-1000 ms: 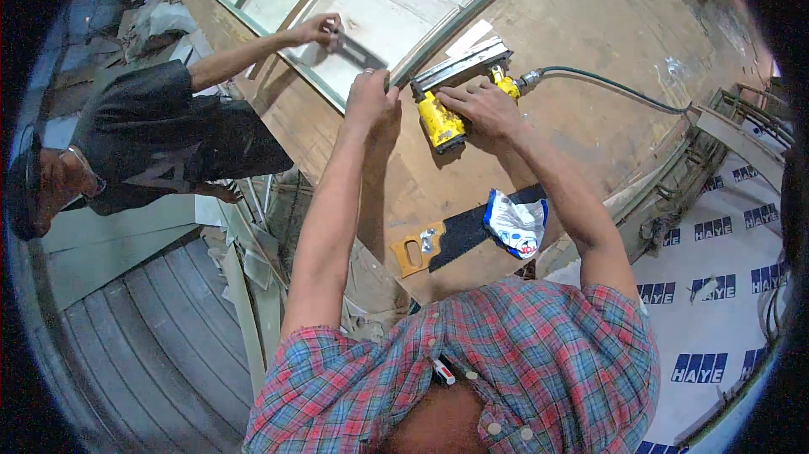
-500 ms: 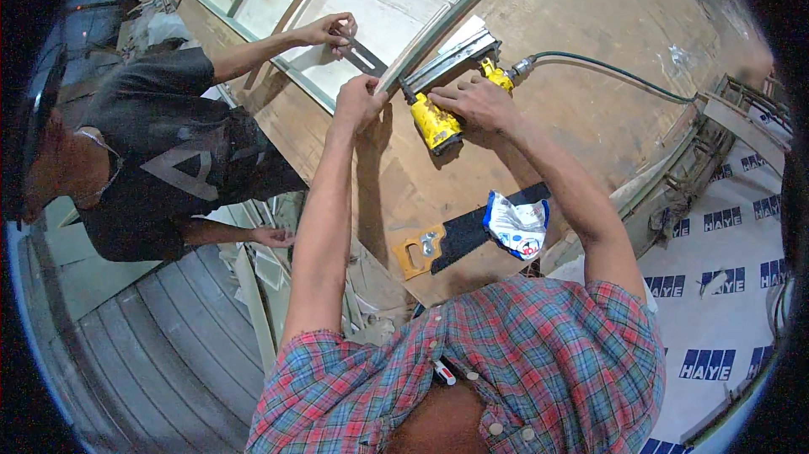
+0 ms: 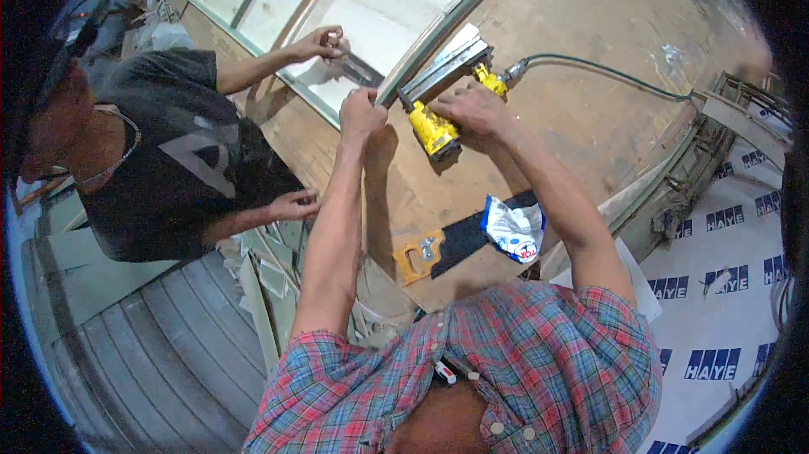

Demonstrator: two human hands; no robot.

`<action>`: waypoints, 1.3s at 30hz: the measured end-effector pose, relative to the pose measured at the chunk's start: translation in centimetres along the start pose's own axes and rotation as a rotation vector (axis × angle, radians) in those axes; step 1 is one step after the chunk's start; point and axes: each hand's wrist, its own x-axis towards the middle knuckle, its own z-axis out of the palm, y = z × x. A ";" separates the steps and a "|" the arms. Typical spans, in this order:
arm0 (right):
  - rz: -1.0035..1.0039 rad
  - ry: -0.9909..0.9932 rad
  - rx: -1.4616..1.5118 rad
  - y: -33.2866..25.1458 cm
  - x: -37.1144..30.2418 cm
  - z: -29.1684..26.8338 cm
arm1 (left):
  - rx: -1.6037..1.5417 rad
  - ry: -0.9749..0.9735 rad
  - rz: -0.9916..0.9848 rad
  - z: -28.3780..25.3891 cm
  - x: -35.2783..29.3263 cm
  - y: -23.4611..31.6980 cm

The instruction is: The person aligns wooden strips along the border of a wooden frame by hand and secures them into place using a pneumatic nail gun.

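My right hand [image 3: 476, 109] is closed round the grip of a yellow air nail gun [image 3: 435, 132]. The gun lies on its side, its long metal magazine [image 3: 447, 73] close along the frame's edge. At the near corner of the wooden frame [image 3: 447, 20], my left hand [image 3: 364, 114] has its fingers bent over the edge strip and pinches it. Across the frame, a co-worker's hand [image 3: 324, 45] is at one end of a dark flat strip [image 3: 362, 72] lying inside the panel. That person's other hand [image 3: 295, 205] hangs low near my left forearm.
A handsaw with a yellow handle [image 3: 419, 259] lies on the plywood table [image 3: 581, 58], partly under a crumpled white and blue bag [image 3: 516, 231]. A green air hose [image 3: 607, 65] runs right from the gun. Offcuts [image 3: 268, 285] are piled at the left.
The nail gun has shifted slightly left, closer to the frame's edge, with my right hand on it. The co-worker's lower hand has moved up and right. My left hand stays at the corner.
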 end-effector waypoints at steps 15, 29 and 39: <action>0.058 0.223 -0.037 -3.1 -10.7 -0.5 | -0.127 0.239 0.146 -0.8 -18.9 -5.1; 0.332 0.069 -0.057 -0.8 -17.7 -3.1 | -0.571 0.326 -0.704 10.0 -51.9 -14.5; 0.194 0.048 -0.067 6.3 -18.6 -2.1 | -0.610 0.534 -0.775 5.5 -48.0 -6.9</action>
